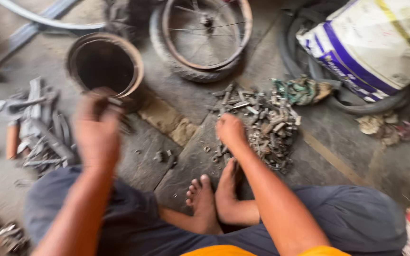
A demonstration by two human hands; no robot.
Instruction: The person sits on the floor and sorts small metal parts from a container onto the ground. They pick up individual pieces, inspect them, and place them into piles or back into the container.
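Head view: the stone floor [176,95] is crowded; a heap of small metal parts [262,123] lies right of centre, its near-left edge spilling toward the bare feet [214,199]; open floor remains only in the strip between that heap and the scattered tools [39,132] at left; a round dark tub [104,64] stands far left, a wheel [205,33] beyond it, a white and blue sack [371,42] far right. The right hand [231,130] reaches forward, palm down, fingers curled onto the heap's left edge, apparently pinching parts; the left hand [96,128] is raised and blurred beside the tub's near rim, fingers closed on a small dark piece that cannot be made out.
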